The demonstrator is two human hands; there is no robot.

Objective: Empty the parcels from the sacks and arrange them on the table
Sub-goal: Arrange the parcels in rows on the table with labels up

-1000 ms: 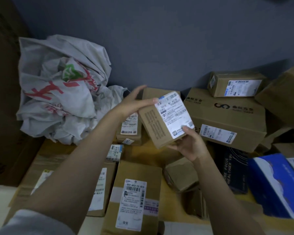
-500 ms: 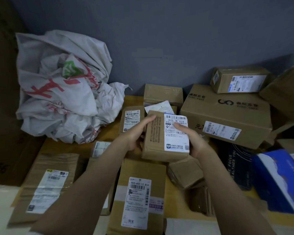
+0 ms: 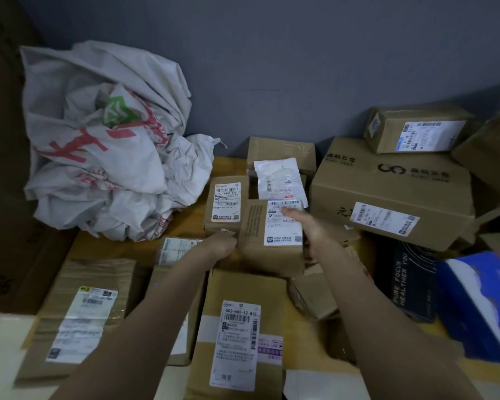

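A small cardboard parcel with a white label (image 3: 272, 238) sits low among the other parcels at the middle of the wooden table (image 3: 119, 246). My left hand (image 3: 223, 243) grips its lower left edge. My right hand (image 3: 309, 226) holds its right side, with a finger lying across the label. A crumpled white sack with red and green print (image 3: 98, 157) lies collapsed at the back left against the wall. What the sack holds is hidden.
A labelled box (image 3: 225, 203) and a white pouch (image 3: 280, 177) lie just behind the held parcel. A big carton (image 3: 387, 192) with a small box (image 3: 419, 131) on top stands at the right. A blue box (image 3: 479, 307), a dark box (image 3: 407, 284) and flat parcels (image 3: 237, 336) (image 3: 84, 313) fill the front.
Both hands turned the small parcel label-up and brought it down from mid-air onto the pile in the middle of the table.
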